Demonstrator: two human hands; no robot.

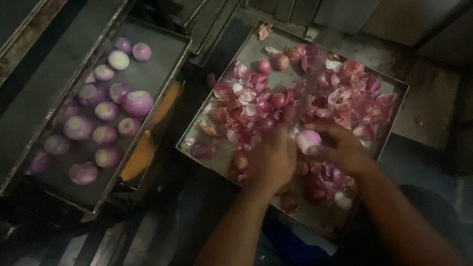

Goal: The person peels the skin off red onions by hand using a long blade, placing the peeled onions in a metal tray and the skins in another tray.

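My right hand (344, 150) grips a pale, partly peeled onion (308, 140) over a metal tray (398, 85). That tray is heaped with red onion skins (345, 92) and a few unpeeled onions (281, 60). Beside the onion, my left hand (271, 160) is curled closed and touches it; whether it holds a blade or a piece of skin is hidden. Both forearms reach in from the bottom of the view.
A second metal tray (160, 46) at the left holds several peeled purple-white onions (137, 103). Something orange (143, 154) shows under its right edge. Dark metal frames and a slatted surface surround both trays. The light is dim.
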